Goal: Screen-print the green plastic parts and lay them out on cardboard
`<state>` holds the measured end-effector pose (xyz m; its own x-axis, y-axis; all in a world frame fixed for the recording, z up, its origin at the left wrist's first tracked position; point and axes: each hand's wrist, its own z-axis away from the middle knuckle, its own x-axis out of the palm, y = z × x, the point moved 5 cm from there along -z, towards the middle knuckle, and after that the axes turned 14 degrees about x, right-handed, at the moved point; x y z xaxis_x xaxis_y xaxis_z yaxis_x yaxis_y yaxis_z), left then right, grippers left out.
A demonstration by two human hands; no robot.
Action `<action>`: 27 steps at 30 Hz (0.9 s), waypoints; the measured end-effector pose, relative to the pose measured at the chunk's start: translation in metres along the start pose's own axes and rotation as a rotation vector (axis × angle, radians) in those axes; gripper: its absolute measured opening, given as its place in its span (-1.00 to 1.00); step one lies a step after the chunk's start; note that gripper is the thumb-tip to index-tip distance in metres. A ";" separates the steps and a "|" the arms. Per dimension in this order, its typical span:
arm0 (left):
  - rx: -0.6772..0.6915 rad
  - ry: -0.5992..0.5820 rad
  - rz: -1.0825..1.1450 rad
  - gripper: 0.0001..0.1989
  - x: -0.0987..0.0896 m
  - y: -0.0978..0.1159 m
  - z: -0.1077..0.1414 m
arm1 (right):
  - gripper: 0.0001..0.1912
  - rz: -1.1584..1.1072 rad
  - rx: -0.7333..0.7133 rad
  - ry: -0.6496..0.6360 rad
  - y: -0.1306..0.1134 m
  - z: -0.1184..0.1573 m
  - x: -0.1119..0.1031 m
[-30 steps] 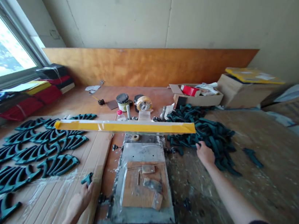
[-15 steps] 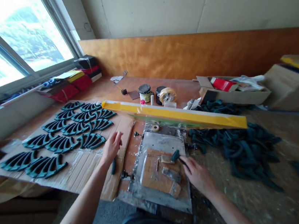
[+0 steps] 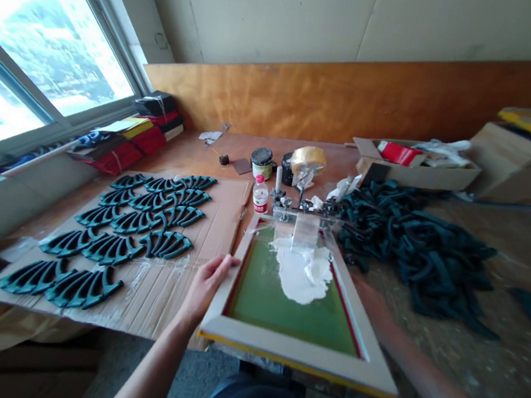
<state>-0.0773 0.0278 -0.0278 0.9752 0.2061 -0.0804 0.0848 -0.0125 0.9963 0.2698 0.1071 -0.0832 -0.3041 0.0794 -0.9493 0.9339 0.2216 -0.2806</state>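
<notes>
A screen printing frame [image 3: 292, 349] lies lowered over the work plate, its green mesh [image 3: 258, 289] facing up. White ink [image 3: 301, 282] is pooled on the far half of the mesh, by a clear squeegee-like block [image 3: 306, 232]. At the frame's left edge, my left hand [image 3: 210, 280] has its fingers closed, thumb against the wood. My right hand [image 3: 364, 297] is beside the right edge, blurred and partly hidden by the frame, so its fingers and anything in them cannot be made out. The plate underneath is covered.
Fanned rows of dark green curved pieces [image 3: 112, 247] rest on cardboard [image 3: 148, 304] at left. A heap of similar pieces [image 3: 428, 259] lies at right. Behind the frame are a metal hinge clamp [image 3: 287, 214], a red-capped bottle [image 3: 260, 195], a jar [image 3: 261, 162] and a tape roll [image 3: 309, 158].
The frame has swung down from its raised position over the plate. My left hand has moved right to its edge. My right hand, which held a dark green piece at the plate, has moved right.
</notes>
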 end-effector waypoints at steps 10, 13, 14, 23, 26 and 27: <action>-0.063 -0.119 -0.394 -0.42 0.004 -0.115 0.017 | -0.85 0.130 -0.190 -0.139 -0.108 -0.044 -0.006; -0.046 -0.149 -0.403 -0.43 0.004 -0.115 0.017 | -0.80 0.128 -0.337 -0.180 -0.110 -0.010 0.005; -0.043 -0.151 -0.402 -0.43 0.003 -0.116 0.017 | -0.79 0.103 -0.416 -0.189 -0.108 0.001 0.004; -0.055 -0.113 -0.341 -0.44 0.004 -0.115 0.018 | -0.75 -0.085 -0.503 -0.164 -0.101 0.011 -0.008; -0.091 -0.093 -0.287 -0.41 0.005 -0.112 0.020 | -0.70 -0.111 -0.593 -0.070 -0.102 0.031 -0.001; -0.100 -0.085 -0.272 -0.40 0.005 -0.111 0.020 | -0.71 -0.121 -0.613 -0.095 -0.101 0.034 0.000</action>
<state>-0.0775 0.0106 -0.1393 0.9334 0.1058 -0.3430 0.3291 0.1297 0.9354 0.1816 0.0512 -0.0597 -0.3563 -0.0615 -0.9323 0.6079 0.7425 -0.2813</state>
